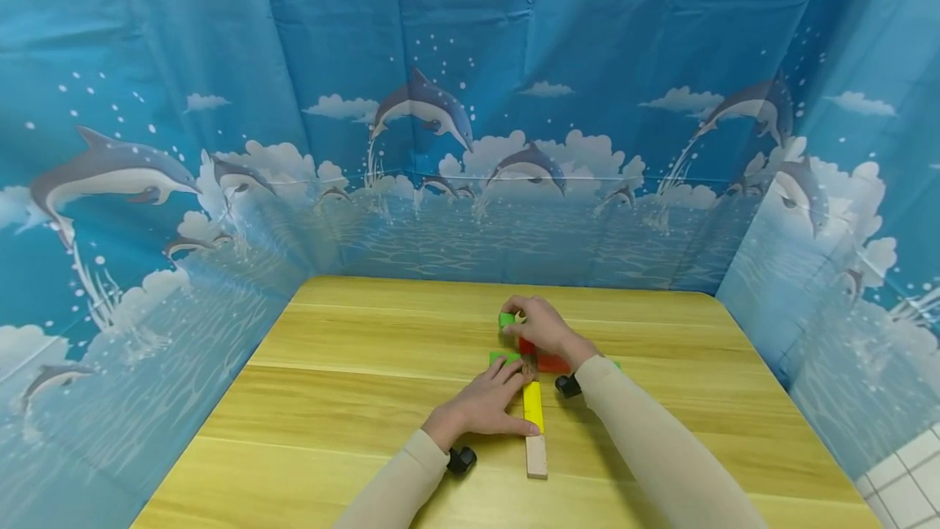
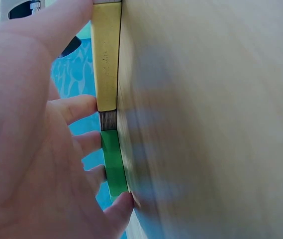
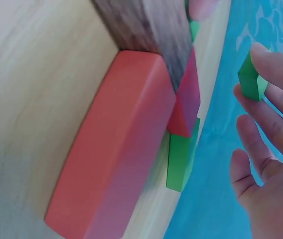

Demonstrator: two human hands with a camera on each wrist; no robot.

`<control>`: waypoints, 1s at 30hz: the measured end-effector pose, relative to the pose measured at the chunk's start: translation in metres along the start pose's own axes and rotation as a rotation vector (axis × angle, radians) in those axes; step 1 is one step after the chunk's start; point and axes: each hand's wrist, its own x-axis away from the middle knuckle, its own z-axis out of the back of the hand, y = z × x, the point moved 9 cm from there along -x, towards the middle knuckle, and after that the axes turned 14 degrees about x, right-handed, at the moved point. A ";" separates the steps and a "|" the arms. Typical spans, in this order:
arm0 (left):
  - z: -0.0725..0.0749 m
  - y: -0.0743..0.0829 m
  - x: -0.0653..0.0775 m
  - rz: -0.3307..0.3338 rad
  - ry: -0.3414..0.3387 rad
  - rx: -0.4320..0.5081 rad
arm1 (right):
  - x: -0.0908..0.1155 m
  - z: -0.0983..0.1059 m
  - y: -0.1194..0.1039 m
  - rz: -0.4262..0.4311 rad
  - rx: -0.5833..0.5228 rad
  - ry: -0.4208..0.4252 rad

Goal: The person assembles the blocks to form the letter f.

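My right hand (image 1: 542,326) pinches a small green block (image 3: 249,79) between thumb and fingers, above the far end of a row of wooden blocks. My left hand (image 1: 486,406) lies beside the row with fingers spread. Its thumb touches near the joint of a yellow block (image 1: 533,411) and a pale wood block (image 1: 537,459); its fingertips touch a green block (image 2: 113,162). A dark brown block (image 3: 143,22) continues the row, partly hidden by the left fingers. A long red block (image 3: 106,149) abuts it on the right, and a smaller red block (image 3: 187,102) adjoins its far end.
Another green block (image 3: 181,162) lies beside the smaller red one. The wood-grain table (image 1: 330,398) ends against a blue dolphin-print curtain (image 1: 470,227) behind and at both sides. Black wrist devices (image 1: 463,460) sit under both wrists.
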 end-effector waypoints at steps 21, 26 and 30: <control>0.000 0.001 0.000 -0.009 0.012 0.025 | 0.010 0.034 0.041 -0.125 -0.170 0.186; 0.000 0.000 0.000 -0.015 0.011 0.030 | 0.016 0.038 0.058 -0.186 -0.205 0.226; 0.000 -0.001 -0.001 -0.018 0.018 0.025 | 0.021 0.041 0.074 -0.253 -0.216 0.255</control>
